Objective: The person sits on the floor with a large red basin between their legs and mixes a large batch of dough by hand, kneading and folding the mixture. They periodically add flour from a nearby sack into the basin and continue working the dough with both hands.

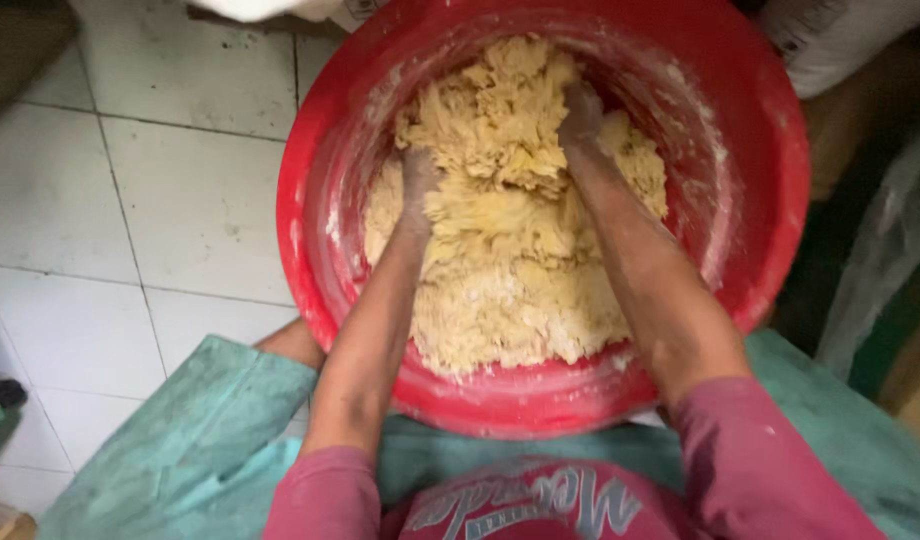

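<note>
Both hands, left hand (417, 180) & right hand (580, 112), sunk in crumbly yellow dough (510, 270) inside round red plastic basin (760, 200); grip prob. closed, can't tell. Best to press deep, fold evenly.

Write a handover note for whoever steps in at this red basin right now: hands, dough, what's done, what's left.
Left hand: sunk into the dough, fingers buried, coated in flour.
Right hand: pressed into the dough nearer the far wall, fingers also hidden.
Red basin: on the tiled floor between the knees; flour smeared up its walls.
Done: ingredients have clumped into one yellowish mass.
Left: it looks shaggy and crumbly, not smooth, so more kneading is likely needed.
</note>
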